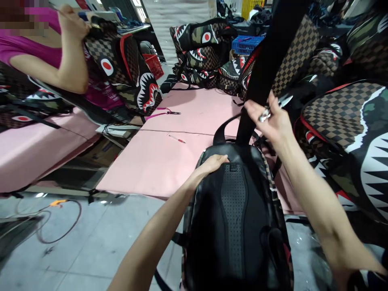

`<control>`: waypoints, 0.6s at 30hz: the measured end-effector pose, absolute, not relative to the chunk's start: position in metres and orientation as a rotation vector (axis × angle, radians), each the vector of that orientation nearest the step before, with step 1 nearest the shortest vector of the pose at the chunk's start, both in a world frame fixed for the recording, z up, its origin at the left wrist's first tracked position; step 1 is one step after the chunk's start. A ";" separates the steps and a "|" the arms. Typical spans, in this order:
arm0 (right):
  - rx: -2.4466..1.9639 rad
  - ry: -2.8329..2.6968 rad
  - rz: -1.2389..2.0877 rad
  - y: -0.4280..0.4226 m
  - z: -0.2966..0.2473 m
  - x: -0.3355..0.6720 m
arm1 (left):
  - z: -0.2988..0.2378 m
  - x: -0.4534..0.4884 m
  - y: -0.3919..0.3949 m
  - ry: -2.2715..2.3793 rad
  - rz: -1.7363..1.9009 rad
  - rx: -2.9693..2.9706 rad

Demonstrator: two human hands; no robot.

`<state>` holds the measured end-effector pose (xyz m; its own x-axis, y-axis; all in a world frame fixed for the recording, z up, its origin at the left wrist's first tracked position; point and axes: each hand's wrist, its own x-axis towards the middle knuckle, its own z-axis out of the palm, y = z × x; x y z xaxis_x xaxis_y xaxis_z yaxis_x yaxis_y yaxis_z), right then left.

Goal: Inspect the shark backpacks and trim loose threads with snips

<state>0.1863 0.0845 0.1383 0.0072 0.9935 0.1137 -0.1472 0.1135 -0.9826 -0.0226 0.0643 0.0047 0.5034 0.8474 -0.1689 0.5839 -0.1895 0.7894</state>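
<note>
A black backpack (233,218) lies back-panel up in front of me, its top on the pink table (157,157). My left hand (212,163) rests flat on the backpack's upper left corner, fingers stretched out. My right hand (271,117) is raised above the bag and holds small metal snips (273,108) while its fingers pinch the wide black shoulder strap (266,60), which is pulled up taut from the top of the bag.
Shark-mouth checkered backpacks (206,52) are piled at the back and on the right (348,133). At the left, another person's arm (60,64) holds a similar backpack (127,72). A pen (177,139) lies on the table. A blue crate (247,43) stands behind; cables (57,218) lie on the floor.
</note>
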 end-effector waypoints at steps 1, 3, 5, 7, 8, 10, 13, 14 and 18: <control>-1.044 -1.134 1.122 0.102 0.145 0.192 | 0.004 -0.021 0.065 1.190 0.383 1.863; -1.148 -1.190 0.890 0.114 0.136 0.200 | 0.003 -0.020 0.065 1.194 0.376 1.823; -1.350 -1.495 0.706 0.097 0.104 0.204 | 0.004 -0.021 0.063 1.190 0.371 1.799; -1.531 -2.111 0.659 0.066 0.066 0.205 | 0.009 -0.024 0.061 1.176 0.359 1.796; -1.557 -2.197 0.655 0.051 0.051 0.205 | 0.012 -0.025 0.061 1.164 0.355 1.796; -1.583 -2.358 0.639 0.026 0.032 0.203 | 0.022 -0.024 0.065 1.172 0.255 1.850; -1.553 -2.565 0.464 0.005 0.033 0.197 | 0.035 -0.007 0.076 1.317 -0.026 1.999; -1.520 -2.644 0.367 -0.001 0.037 0.195 | 0.037 0.002 0.079 1.383 -0.109 2.037; -1.319 -2.820 0.101 -0.030 0.047 0.186 | 0.032 0.035 0.079 1.555 -0.166 2.085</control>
